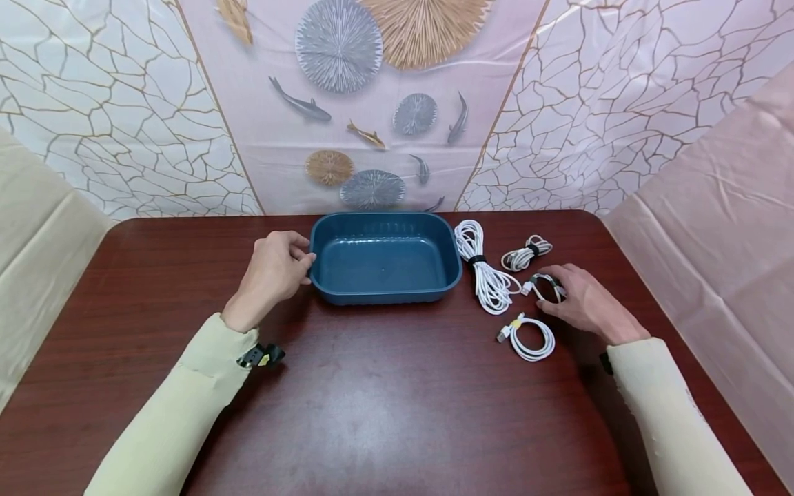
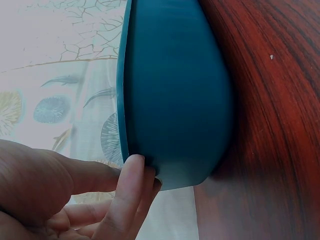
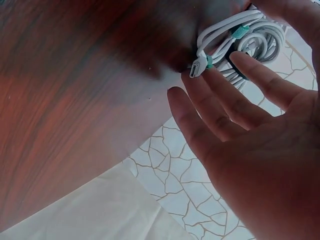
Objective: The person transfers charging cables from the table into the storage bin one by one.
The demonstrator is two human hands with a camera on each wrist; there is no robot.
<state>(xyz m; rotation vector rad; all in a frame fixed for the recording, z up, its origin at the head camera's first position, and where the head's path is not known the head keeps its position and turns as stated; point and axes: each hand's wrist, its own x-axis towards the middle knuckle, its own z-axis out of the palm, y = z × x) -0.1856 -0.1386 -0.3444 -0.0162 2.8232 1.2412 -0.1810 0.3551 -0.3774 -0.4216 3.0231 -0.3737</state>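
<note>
A dark blue plastic basin [image 1: 384, 297] stands near the table's back edge. My left hand [image 1: 276, 270] pinches its left rim; the left wrist view has fingertips [image 2: 133, 167] against the outer wall [image 2: 175, 90]. At the right, my right hand [image 1: 579, 297] surrounds a small white charging cable [image 1: 548, 278] coiled with green ties. Its thumb and fingers are spread either side of the coil, the fingers [image 3: 200, 125] fairly straight. The cable's connector [image 3: 199, 66] lies close to the fingertips.
Beside the basin lies a long white cable bundle [image 1: 493, 279] with a black strap. A greyish cable bundle [image 1: 526, 255] lies behind the right hand, and a white coiled cable [image 1: 535, 354] with a yellow tie in front. Patterned cloth [image 1: 366, 145] hangs behind the table [image 1: 372, 399].
</note>
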